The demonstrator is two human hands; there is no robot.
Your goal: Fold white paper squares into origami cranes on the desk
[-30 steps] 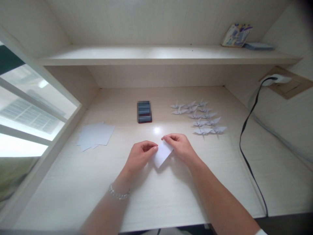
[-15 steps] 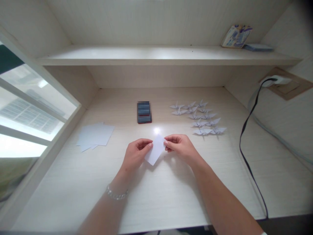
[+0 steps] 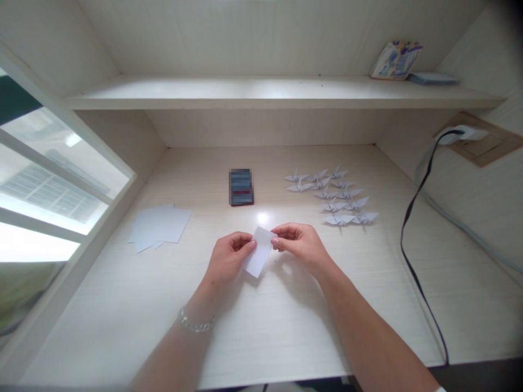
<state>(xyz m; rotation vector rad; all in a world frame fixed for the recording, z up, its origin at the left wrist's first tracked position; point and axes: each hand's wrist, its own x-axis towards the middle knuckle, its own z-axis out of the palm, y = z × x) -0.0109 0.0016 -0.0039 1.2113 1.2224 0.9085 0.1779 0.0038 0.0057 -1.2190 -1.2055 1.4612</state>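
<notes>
Between my two hands is a small folded piece of white paper [image 3: 259, 255], tilted, with one corner pointing down toward me. My left hand [image 3: 232, 253] pinches its left edge between thumb and fingers; a silver chain bracelet [image 3: 196, 322] is on that wrist. My right hand [image 3: 298, 245] grips the upper right corner with thumb and fingertips. Behind and to the right stand several folded white paper cranes [image 3: 341, 219] in uneven rows. Off to the left lies a loose stack of white paper sheets [image 3: 159, 226].
A dark phone-like object [image 3: 241, 188], blurred on its face, lies behind my hands. On the right, a black cord [image 3: 402, 239] runs from a wall socket [image 3: 484, 139] across the desk. The shelf [image 3: 245, 87] above holds a patterned box [image 3: 395, 61]. A window is at left.
The paper's top has gone from a pointed corner to a flatter, blunter edge, so its outline is now more rectangular. Both hands have barely shifted and keep their hold.
</notes>
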